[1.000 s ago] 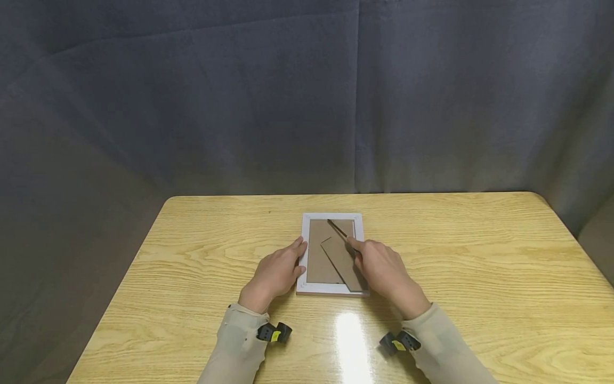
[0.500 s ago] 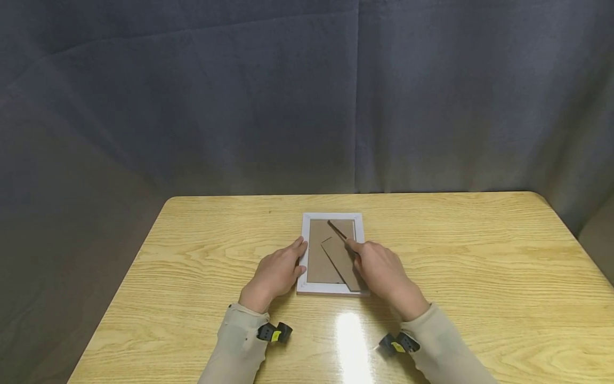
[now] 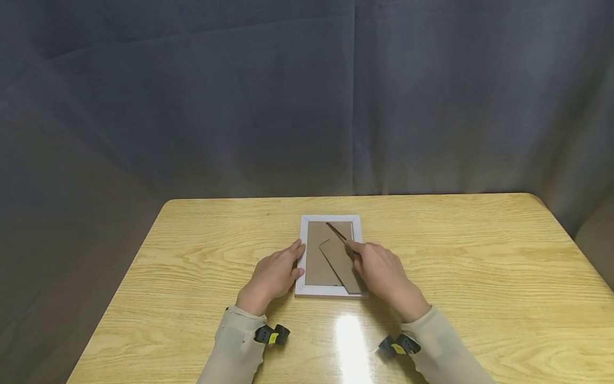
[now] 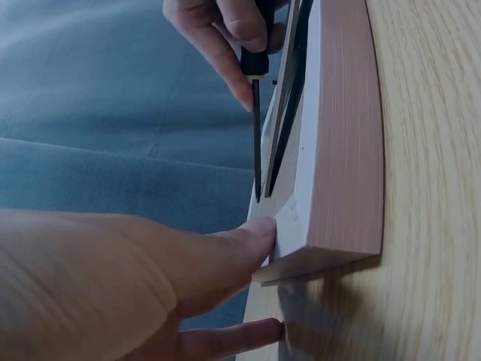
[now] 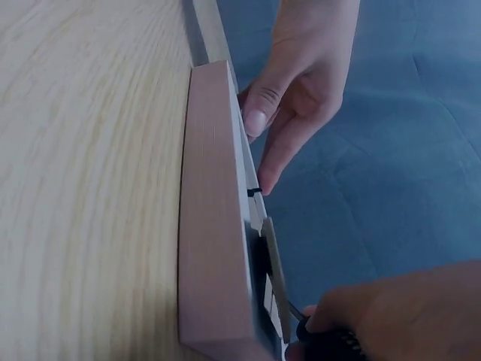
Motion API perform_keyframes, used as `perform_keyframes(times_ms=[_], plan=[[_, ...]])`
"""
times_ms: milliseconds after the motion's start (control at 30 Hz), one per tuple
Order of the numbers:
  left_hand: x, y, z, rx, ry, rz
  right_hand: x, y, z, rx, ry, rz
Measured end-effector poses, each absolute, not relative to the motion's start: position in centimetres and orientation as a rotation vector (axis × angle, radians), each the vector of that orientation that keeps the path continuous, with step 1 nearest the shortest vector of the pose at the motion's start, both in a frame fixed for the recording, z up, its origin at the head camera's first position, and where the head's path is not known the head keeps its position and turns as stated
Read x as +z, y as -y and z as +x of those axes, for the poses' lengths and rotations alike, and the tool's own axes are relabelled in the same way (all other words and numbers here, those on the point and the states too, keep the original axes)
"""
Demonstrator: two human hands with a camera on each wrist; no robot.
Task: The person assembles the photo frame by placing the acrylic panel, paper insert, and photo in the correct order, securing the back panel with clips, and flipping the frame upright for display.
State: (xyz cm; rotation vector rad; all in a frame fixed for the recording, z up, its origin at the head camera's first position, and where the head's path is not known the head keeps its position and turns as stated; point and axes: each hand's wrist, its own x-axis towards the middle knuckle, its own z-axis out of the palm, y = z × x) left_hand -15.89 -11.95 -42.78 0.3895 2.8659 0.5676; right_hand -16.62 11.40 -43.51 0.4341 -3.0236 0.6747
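Observation:
A picture frame (image 3: 331, 218) with white back edges lies on the table, its brown backing board (image 3: 315, 266) facing up. The side of the frame (image 4: 346, 135) looks pinkish in both wrist views. A stand flap (image 3: 338, 261) slants across the board, lifted a little off it. My left hand (image 3: 271, 274) rests on the frame's left edge, thumb and fingers fairly straight. With my right hand (image 3: 384, 269) I grip the black handle of a screwdriver (image 4: 256, 139); its thin shaft reaches across the backing board toward the far side. Whether the tip touches the board, I cannot tell.
The wood-grain table (image 3: 192, 250) spreads out around the frame. A dark grey curtain (image 3: 240, 106) hangs behind its far edge. A small black tab (image 5: 255, 192) shows at the back of the frame in the right wrist view. Each sleeve carries a wrist camera (image 3: 272, 334).
Both hands, the screwdriver and the frame keep nearly the same places relative to one another. Only the head view has shifted slightly.

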Motion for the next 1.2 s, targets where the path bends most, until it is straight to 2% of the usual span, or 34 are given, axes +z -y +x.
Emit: perform_keyframes(times_ms=[333, 800, 1200], plan=[[-43.1, 12.1, -16.1, 0.621, -2.859, 0.346, -42.3, -12.3, -16.1, 0.750, 3.028, 0.342], [-42.9, 12.1, -16.2, 0.703, -2.855, 0.335, -41.1, -11.3, -14.3, 0.722, 3.096, 0.569], [-42.9, 12.0, -16.1, 0.712, -2.857, 0.326, -41.4, -10.2, -13.5, 0.586, 3.013, 0.590]])
